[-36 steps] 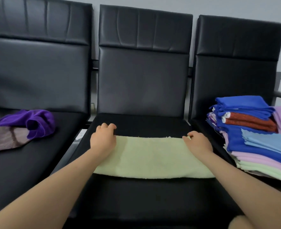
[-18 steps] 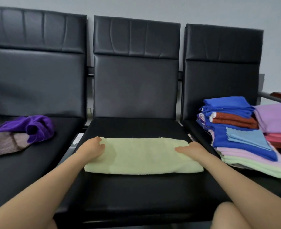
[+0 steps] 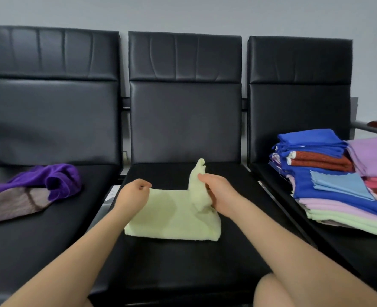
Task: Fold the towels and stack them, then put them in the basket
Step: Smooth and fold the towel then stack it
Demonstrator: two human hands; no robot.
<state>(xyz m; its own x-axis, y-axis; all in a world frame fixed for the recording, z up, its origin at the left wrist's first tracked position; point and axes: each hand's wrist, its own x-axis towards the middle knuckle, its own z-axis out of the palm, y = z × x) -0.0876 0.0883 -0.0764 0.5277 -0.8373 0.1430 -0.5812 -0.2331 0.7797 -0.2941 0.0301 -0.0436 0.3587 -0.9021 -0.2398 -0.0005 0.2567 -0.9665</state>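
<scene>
Pale green towel point(image 3: 172, 216) on middle black seat point(image 3: 183, 262), right hand point(image 3: 218, 191) grip pinching its lifted right end, left hand point(image 3: 134, 193) grip curled on its left edge, folded stack point(image 3: 329, 180) at right

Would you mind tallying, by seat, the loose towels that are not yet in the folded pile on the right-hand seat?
Middle seat: 1, the light green towel, held by the left hand and right hand.
Left seat: 2, the purple towel and the grey-brown towel.
Total: 3
</scene>
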